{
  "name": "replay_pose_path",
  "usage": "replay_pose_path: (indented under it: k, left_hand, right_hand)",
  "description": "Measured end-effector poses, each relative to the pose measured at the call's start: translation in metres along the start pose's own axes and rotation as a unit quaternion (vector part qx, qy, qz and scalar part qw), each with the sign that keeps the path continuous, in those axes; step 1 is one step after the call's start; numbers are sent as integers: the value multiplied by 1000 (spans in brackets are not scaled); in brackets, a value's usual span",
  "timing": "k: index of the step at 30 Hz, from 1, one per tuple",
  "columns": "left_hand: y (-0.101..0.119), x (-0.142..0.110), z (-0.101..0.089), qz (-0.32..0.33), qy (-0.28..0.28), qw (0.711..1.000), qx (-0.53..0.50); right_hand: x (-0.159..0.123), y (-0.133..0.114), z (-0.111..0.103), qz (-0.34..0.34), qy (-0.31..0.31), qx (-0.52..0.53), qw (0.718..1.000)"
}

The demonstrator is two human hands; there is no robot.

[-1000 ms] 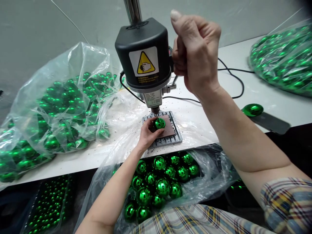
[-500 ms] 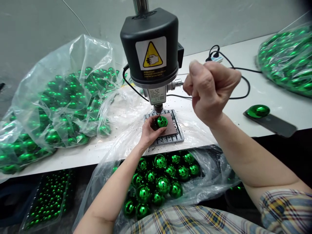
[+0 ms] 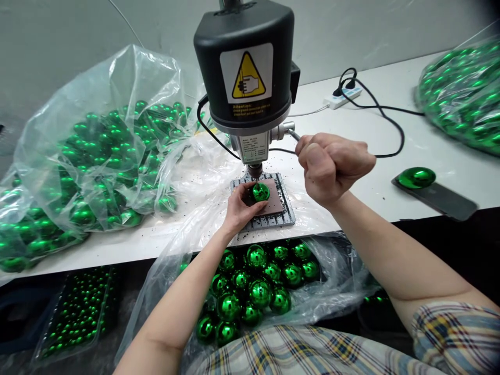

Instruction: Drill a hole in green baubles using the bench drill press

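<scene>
Head camera view: a left hand (image 3: 239, 209) pinches one green ball (image 3: 261, 194) between thumb and fingers on one pink pad (image 3: 275, 200), beneath one drill press (image 3: 242, 67). The right hand (image 3: 332, 166) grips one lever (image 3: 294, 135), fist closed. From the ball, three clear bags (image 3: 144, 73) sit at 9, 2 and 6 o'clock, one phone (image 3: 449, 200) at 3.

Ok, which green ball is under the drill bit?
The green ball pinched by the left hand, over the pinkish pad. It's the only one held; the one off to the right lies on the phone.
</scene>
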State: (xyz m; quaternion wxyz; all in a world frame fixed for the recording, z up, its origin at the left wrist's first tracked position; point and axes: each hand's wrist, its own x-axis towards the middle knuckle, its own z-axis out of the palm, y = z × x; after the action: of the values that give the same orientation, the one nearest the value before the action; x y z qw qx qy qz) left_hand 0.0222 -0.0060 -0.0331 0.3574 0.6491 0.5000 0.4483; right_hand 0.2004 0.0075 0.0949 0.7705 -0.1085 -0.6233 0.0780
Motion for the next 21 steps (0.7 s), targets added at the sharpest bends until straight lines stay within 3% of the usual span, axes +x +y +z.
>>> replay_pose_path:
  k: [4, 6, 10, 16, 19, 21]
  left_hand:
    - [-2, 0, 1, 4, 6, 1000, -8]
    - [-2, -1, 1, 1, 7, 1000, -11]
    - [4, -2, 3, -22, 16, 999, -24]
    - [16, -9, 2, -3, 49, 998, -42]
    - [20, -19, -4, 11, 92, 996, -17]
    - [22, -27, -10, 21, 110, 994, -1]
  right_hand:
    - [-10, 7, -5, -59, -47, 14, 997]
    - [-7, 6, -2, -43, -28, 2, 999]
    - [29, -1, 17, 52, 74, -30, 995]
    - [97, 7, 37, 237, 48, 34, 970]
    - [107, 16, 37, 315, 47, 41, 947]
    - [108, 19, 37, 324, 47, 41, 944]
